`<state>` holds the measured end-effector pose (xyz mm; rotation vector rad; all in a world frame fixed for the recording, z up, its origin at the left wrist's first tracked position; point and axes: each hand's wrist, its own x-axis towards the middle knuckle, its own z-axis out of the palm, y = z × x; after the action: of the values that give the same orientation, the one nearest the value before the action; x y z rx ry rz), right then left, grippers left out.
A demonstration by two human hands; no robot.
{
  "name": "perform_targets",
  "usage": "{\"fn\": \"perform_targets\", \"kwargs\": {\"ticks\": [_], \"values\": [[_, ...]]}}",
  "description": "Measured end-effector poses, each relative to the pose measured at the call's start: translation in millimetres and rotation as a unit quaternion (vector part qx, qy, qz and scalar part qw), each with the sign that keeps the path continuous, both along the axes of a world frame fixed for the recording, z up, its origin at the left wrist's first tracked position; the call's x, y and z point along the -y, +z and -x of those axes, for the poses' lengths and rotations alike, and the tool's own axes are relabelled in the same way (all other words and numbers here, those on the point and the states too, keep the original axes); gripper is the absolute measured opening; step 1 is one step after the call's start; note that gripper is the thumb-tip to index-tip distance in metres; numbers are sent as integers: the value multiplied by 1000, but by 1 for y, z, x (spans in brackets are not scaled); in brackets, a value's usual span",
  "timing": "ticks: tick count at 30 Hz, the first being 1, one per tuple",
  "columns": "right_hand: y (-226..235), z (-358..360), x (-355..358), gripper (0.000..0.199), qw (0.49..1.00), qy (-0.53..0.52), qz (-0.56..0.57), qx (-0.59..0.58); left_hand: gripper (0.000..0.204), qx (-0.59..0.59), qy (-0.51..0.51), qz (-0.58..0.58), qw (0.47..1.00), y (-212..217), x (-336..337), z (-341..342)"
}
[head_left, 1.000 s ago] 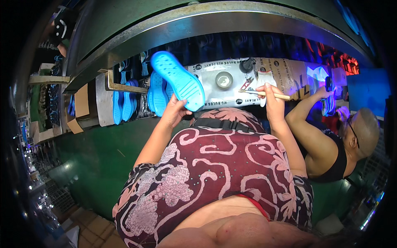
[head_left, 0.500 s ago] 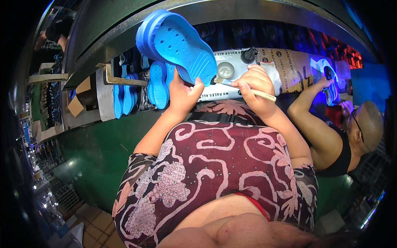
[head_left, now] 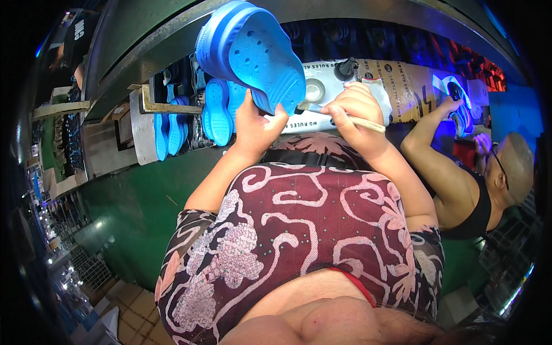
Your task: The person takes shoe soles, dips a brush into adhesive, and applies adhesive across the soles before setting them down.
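Note:
My left hand [head_left: 259,131] grips a blue shoe sole [head_left: 267,63] by its near end, with the thumb on the edge and the fingers beneath. It is tilted so its hollow upper side, dotted with holes and ridged, shows. In my right hand [head_left: 357,112] a small flat brush [head_left: 369,125] with a pale handle is pinched. Its dark bristles are at the near right edge of the sole, by my left thumb. Just beyond the brush stands a round cup [head_left: 314,91] on a white printed sheet [head_left: 374,95]. A dark cone-shaped thing [head_left: 346,70] is beside it.
More blue soles [head_left: 217,115] lie to the left, past a metal bar [head_left: 172,108]. A brown printed sheet [head_left: 402,86] covers the bench at right. Another person [head_left: 460,195] works there under violet light. A metal ledge [head_left: 356,12] runs along the far side.
The sole has shifted slightly right and away from me, turning a little in my left hand. The brush has stayed at its edge. My view has moved slightly.

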<state>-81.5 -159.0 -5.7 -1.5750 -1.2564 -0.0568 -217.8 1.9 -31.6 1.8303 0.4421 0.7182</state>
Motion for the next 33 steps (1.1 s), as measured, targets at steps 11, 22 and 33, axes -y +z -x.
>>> {"fn": "perform_targets", "kwargs": {"ticks": [11,22,33], "values": [[1,-4,3,14,998,10,21,59,39,11,11,-38,999,-11,-2,-2],[0,-5,3,14,999,8,26,41,34,50,-1,-88,995,-13,1,-9],[-1,1,4,14,999,-7,3,32,30,105,-20,-109,988,3,0,-15]]}}
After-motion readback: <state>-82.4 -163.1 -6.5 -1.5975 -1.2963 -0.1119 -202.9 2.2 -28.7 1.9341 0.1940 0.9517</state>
